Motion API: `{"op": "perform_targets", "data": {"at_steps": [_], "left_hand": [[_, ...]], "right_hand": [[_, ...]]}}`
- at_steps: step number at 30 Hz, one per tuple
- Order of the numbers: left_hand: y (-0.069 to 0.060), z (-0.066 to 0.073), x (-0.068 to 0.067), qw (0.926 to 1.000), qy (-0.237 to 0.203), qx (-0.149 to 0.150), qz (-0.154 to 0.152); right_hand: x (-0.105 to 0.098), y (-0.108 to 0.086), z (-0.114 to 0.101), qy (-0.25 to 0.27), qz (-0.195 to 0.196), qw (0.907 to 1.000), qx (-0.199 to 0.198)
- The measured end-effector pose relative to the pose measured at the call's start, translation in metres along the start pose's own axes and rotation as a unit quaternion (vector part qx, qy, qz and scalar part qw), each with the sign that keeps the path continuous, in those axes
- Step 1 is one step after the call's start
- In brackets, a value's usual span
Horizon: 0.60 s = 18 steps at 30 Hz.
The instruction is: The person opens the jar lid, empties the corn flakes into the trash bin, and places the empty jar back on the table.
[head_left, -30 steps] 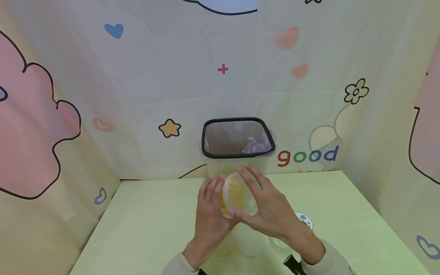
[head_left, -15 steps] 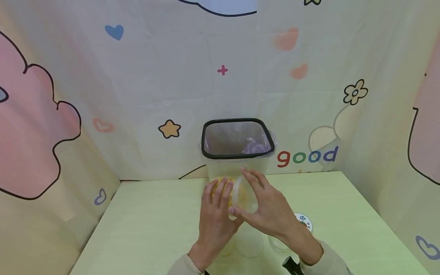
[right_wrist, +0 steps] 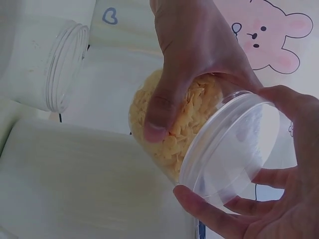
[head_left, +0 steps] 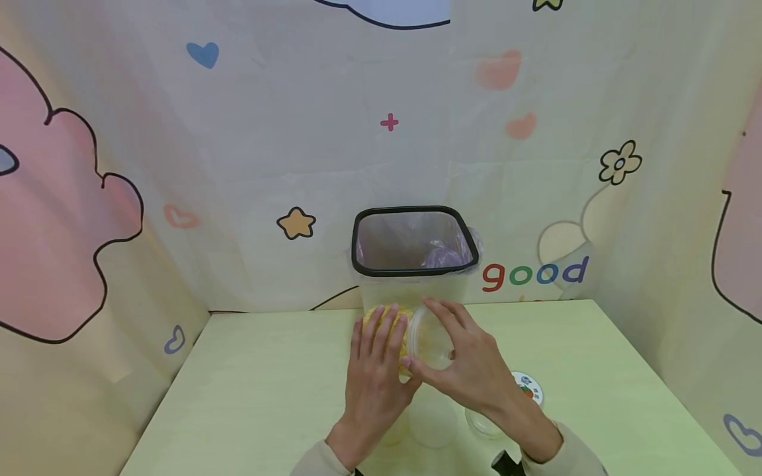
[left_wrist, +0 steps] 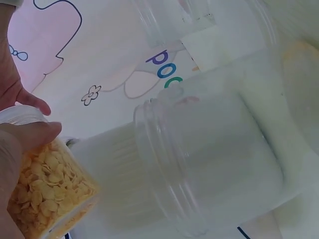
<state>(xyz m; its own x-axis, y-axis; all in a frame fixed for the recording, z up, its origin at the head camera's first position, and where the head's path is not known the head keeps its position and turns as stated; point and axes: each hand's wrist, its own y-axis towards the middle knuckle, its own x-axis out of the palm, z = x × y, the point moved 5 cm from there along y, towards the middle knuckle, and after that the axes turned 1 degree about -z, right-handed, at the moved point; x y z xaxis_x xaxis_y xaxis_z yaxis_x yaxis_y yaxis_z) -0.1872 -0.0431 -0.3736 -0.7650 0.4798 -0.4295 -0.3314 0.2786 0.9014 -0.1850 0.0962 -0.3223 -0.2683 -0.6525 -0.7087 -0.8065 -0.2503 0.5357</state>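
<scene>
A clear jar of yellow cereal flakes [right_wrist: 179, 144] lies tilted on its side in my left hand [head_left: 376, 383], raised above the table. The left thumb and fingers wrap its body. My right hand [head_left: 476, 363] grips the rim of the jar's clear lid [right_wrist: 239, 144] between thumb and spread fingers. The lid sits at the jar's mouth; I cannot tell whether it is still threaded on. In the left wrist view the flakes [left_wrist: 52, 184] show through the jar's wall, below the left thumb [left_wrist: 35, 134].
A bin [head_left: 417, 272] with a black rim and purple liner stands at the table's back edge. Clear jars [head_left: 433, 423] [left_wrist: 214, 149] stand under and near the hands. A round printed disc [head_left: 528, 389] lies by the right forearm. A patterned cloth [head_left: 250, 132] hangs behind.
The jar has turned so its lid faces more to the right. My left hand has shifted slightly right, its fingers now straighter along the jar. The right hand keeps its hold on the lid.
</scene>
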Motion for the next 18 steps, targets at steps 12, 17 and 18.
{"op": "perform_targets", "data": {"at_steps": [12, 17, 18], "left_hand": [[0.0017, -0.0012, -0.0018, 0.9992, 0.021, 0.028, 0.018], [0.0028, -0.0028, -0.0034, 0.9989, 0.018, 0.035, 0.025], [0.0029, -0.0032, -0.0035, 0.9989, 0.017, 0.036, 0.024]], "right_hand": [[0.0036, -0.0022, 0.0031, 0.040, -0.001, 0.9989, -0.025], [0.0041, -0.0029, 0.0040, 0.052, -0.001, 0.9975, -0.048], [0.0042, -0.0029, 0.0040, 0.053, -0.002, 0.9972, -0.052]]}}
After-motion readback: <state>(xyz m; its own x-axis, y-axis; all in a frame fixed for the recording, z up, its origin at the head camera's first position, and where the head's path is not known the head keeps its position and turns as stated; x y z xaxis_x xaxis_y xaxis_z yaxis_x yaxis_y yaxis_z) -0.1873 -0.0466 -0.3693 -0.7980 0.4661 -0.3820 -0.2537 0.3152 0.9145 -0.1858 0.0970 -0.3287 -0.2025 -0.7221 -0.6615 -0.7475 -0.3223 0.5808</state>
